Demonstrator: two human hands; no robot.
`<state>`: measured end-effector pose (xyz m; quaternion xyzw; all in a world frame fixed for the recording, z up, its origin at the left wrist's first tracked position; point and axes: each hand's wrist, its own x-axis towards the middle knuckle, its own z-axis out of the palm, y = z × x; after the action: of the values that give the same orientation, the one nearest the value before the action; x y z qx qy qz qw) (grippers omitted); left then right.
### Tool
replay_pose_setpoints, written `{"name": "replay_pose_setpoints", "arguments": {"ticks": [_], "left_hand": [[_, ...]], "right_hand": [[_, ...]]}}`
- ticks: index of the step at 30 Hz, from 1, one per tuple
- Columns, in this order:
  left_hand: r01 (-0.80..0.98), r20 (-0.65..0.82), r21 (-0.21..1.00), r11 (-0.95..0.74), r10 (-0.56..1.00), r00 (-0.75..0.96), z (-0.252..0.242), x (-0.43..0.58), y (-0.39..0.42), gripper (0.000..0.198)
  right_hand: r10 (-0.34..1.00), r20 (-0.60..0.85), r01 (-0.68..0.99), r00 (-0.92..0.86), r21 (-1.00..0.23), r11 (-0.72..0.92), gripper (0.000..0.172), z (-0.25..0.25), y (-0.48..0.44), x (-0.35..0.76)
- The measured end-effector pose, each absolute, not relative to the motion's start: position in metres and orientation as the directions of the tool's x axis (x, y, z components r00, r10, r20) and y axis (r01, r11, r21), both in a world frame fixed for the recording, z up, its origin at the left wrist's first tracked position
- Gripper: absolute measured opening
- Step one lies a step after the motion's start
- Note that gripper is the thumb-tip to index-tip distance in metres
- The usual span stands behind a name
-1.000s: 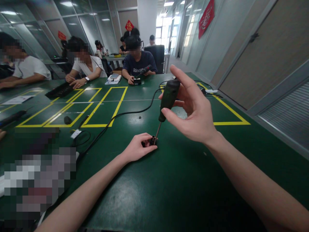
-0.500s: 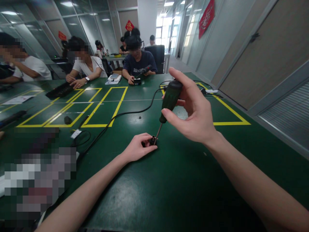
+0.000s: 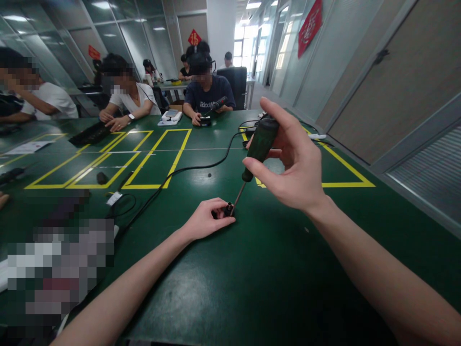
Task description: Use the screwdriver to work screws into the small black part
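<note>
The dark blue T-shirt (image 3: 209, 96) of the person across the desk carries white lettering, partly readable as "Idoo". A red diamond sign (image 3: 194, 37) on the far wall bears one gold Chinese character, seemingly 福. The characters on the red banner (image 3: 309, 28) are illegible.

view: single head-worn camera
facing: forward and down over green table (image 3: 273, 278)
nearness: close; left hand (image 3: 203, 223), right hand (image 3: 298, 168) mid-frame
far field: seated people (image 3: 205, 91) at 11 o'clock
</note>
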<state>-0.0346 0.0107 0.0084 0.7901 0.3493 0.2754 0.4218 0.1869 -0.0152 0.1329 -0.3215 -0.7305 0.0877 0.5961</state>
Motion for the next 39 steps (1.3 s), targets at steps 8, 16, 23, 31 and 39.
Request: {"name": "replay_pose_setpoints", "arguments": {"ticks": [8, 16, 23, 31, 39], "left_hand": [[0.305, 0.135, 0.870, -0.388, 0.782, 0.609, 0.009, -0.036, 0.011, 0.025], [0.315, 0.135, 0.866, -0.388, 0.788, 0.601, 0.008, -0.036, 0.011, 0.025], [0.318, 0.131, 0.867, -0.384, 0.792, 0.597, 0.008, -0.035, 0.010, 0.027], [0.320, 0.141, 0.861, -0.396, 0.790, 0.597, 0.007, -0.035, 0.010, 0.028], [0.322, 0.139, 0.860, -0.396, 0.789, 0.598, 0.009, -0.035, 0.010, 0.026]], "right_hand": [[0.536, 0.843, 0.393, -0.038, -0.481, 0.784, 0.077, 0.127, -0.005, 0.194], [0.512, 0.858, 0.415, -0.023, -0.458, 0.786, 0.074, 0.128, -0.008, 0.192], [0.514, 0.857, 0.421, -0.040, -0.452, 0.786, 0.071, 0.128, -0.012, 0.189], [0.554, 0.831, 0.424, -0.058, -0.482, 0.767, 0.070, 0.127, -0.022, 0.183], [0.536, 0.837, 0.425, -0.111, -0.448, 0.787, 0.072, 0.130, -0.022, 0.183]]}}
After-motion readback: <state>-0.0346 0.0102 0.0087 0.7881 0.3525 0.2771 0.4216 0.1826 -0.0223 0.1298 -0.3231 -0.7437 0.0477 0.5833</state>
